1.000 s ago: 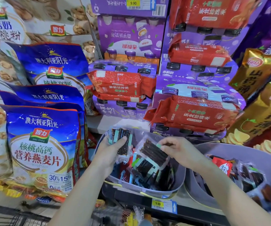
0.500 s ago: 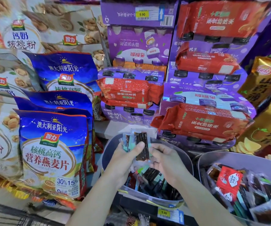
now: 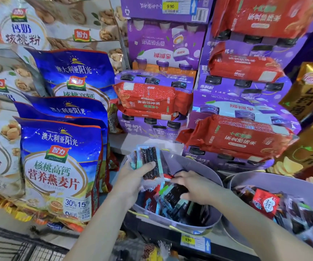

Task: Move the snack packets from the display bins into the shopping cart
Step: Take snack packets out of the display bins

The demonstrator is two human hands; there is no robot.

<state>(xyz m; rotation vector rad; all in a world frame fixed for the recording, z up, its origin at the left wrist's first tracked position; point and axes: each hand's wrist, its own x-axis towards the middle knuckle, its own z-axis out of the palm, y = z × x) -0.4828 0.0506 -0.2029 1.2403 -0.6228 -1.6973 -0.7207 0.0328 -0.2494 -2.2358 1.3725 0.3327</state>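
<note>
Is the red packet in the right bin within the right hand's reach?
Probably yes: the red packet lies uncovered atop the right bin, though the right hand holds a dark packet.

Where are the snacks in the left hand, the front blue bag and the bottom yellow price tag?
Held snack packets (image 3: pixel 149 154): head view, dark strip above thumb.
Front blue bag (image 3: pixel 57 176): head view, white label middle.
Bottom price tag (image 3: pixel 188 240): head view, yellow patch.

Snack packets (image 3: pixel 149 166) are dark brown with teal edges; the bin (image 3: pixel 180 162) lilac-grey, bags (image 3: pixel 61 147) blue.
</note>
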